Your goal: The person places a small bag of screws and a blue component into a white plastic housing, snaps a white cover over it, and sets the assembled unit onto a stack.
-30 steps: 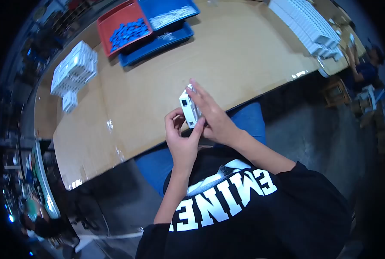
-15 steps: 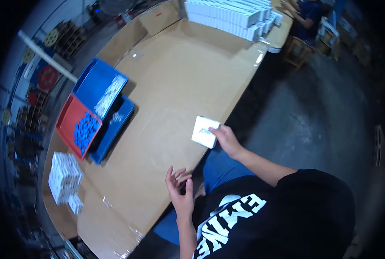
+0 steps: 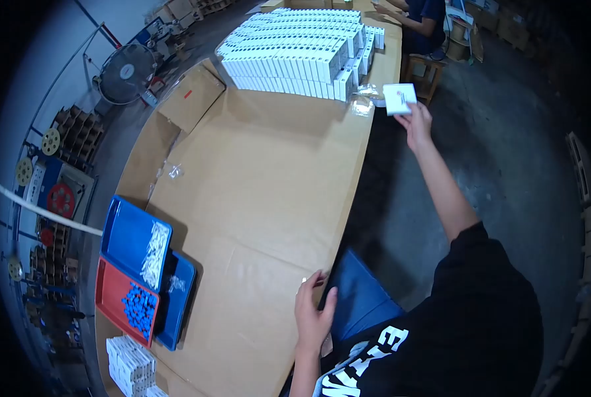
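A flat white square box with a small print on its face is held out past the table's right edge. Its lower corner is pinched by my right hand, on a stretched arm. To the left of the box, large rows of white boxes stand stacked on the far end of the cardboard-covered table. My left hand is at the table's near edge, fingers apart and curved, holding nothing.
At the left stand a blue tray with white pieces, a red tray with blue pieces and another blue tray. White boxes are stacked below them. A person sits at the far right.
My right hand has carried the white box forward, away from my body, toward the far stacks. The view has turned toward the table's far end. My left hand stays open near the edge.
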Motion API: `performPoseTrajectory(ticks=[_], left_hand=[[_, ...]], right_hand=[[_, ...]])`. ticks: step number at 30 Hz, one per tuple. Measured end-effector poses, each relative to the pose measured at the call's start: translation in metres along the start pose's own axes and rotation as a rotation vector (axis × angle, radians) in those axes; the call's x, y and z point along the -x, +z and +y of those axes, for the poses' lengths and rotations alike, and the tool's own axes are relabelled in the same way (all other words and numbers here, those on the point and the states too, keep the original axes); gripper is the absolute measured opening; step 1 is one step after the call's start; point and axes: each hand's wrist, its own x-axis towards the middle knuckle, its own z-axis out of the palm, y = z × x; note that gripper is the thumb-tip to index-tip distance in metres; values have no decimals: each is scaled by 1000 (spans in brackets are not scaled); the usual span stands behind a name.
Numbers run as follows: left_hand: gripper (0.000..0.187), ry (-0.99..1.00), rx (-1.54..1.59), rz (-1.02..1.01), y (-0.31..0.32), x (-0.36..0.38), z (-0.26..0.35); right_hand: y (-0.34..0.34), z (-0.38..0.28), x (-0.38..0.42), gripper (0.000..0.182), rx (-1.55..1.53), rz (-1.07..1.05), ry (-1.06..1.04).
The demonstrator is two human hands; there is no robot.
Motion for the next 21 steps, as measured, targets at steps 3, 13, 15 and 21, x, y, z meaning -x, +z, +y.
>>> performPoseTrajectory(ticks=[3, 13, 15, 21], left_hand=[[49, 161, -126, -94, 32, -55, 7], [67, 397, -507, -175, 95, -198, -5], [71, 334, -510, -183, 98, -200, -12], [72, 221, -617, -252, 104, -209, -8]], right_hand=[[11, -9, -93, 37, -2, 74, -43], [102, 2, -339, 37, 60, 236, -195], [119, 7, -372, 36, 113, 323, -217], [127, 38, -498, 43, 490, 332, -231]])
